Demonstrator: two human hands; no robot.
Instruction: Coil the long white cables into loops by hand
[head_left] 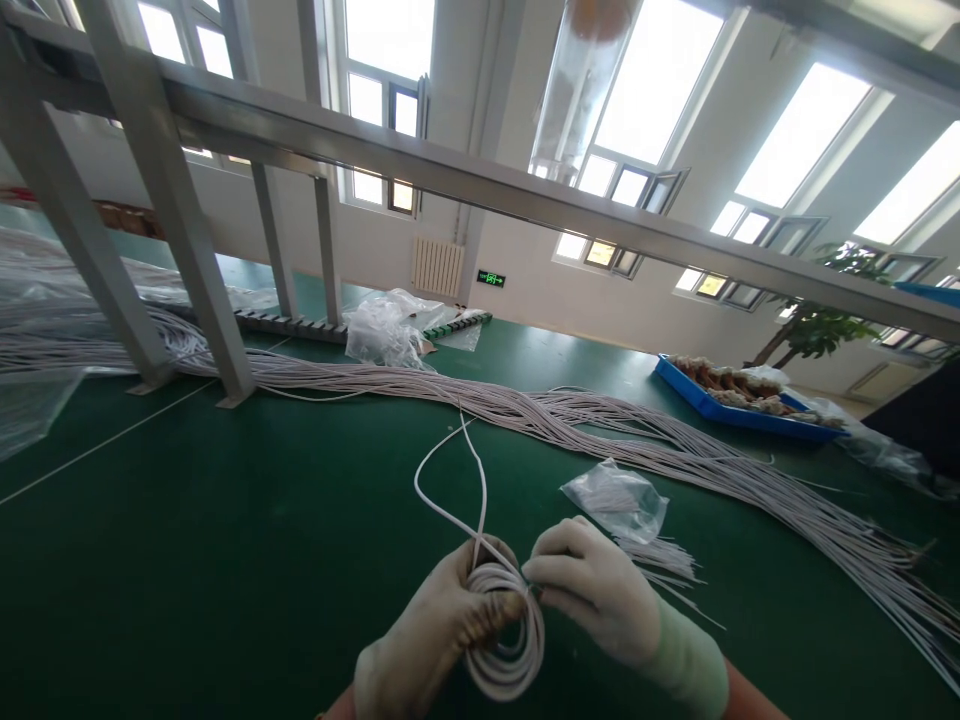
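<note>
Both my hands wear pale gloves over a green table [225,560]. My left hand [427,640] is closed around a small coil of white cable [510,640], gripping it at the top. A loose tail of that cable [450,470] loops up and back toward a long bundle of white cables [600,415] lying across the table. My right hand [592,590] pinches at the coil's right side with thumb and fingertips pressed together; what it holds there is too small to make out.
A small clear plastic bag [619,500] with short white ties lies just behind my right hand. A blue tray [739,412] of parts sits at the far right. Grey metal frame legs [187,230] stand at left, with crumpled plastic bags [386,330] behind.
</note>
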